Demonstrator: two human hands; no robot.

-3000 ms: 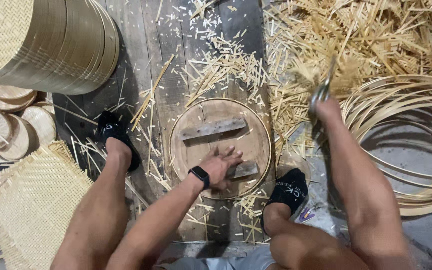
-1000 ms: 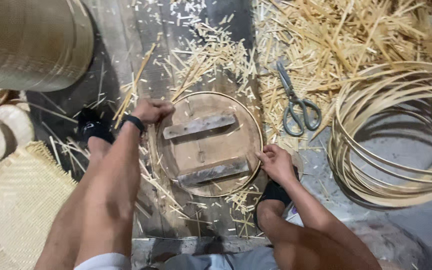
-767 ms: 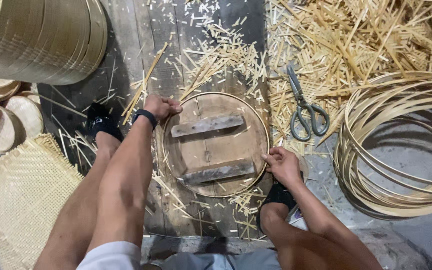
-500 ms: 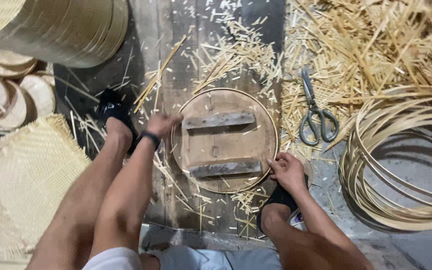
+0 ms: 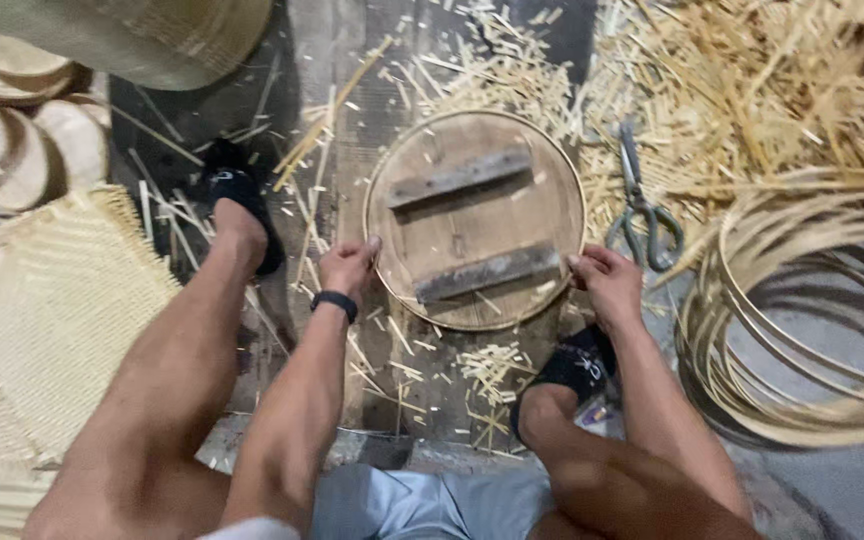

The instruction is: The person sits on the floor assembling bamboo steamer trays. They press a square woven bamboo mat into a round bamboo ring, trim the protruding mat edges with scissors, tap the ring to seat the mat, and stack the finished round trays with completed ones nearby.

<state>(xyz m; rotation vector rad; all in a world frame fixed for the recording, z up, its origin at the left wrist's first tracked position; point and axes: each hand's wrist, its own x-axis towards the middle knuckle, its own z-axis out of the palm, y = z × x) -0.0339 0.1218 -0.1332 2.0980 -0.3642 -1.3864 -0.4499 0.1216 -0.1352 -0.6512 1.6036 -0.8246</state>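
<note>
Hands are gripping a round wooden disc (image 5: pixel 475 218) lying flat on the floor (image 5: pixel 422 390) between the person's feet. Left hand (image 5: pixel 349 267) is clasping the disc's left edge, fingers (image 5: pixel 372 245) curled over the thin bamboo hoop (image 5: pixel 580 170) ringing it. Right hand (image 5: pixel 604 281) is pinching the rim at the lower right, fingers closed on it. Two dark wooden battens (image 5: pixel 459 177) are crossing the disc's face. Scissors (image 5: pixel 641 205) are lying just beside the disc on the right, near coiled bamboo strips (image 5: pixel 802 300). Bamboo shavings (image 5: pixel 752 90) are littering the floor above, and a woven mat (image 5: pixel 42 310) is lying well apart at the left.
</note>
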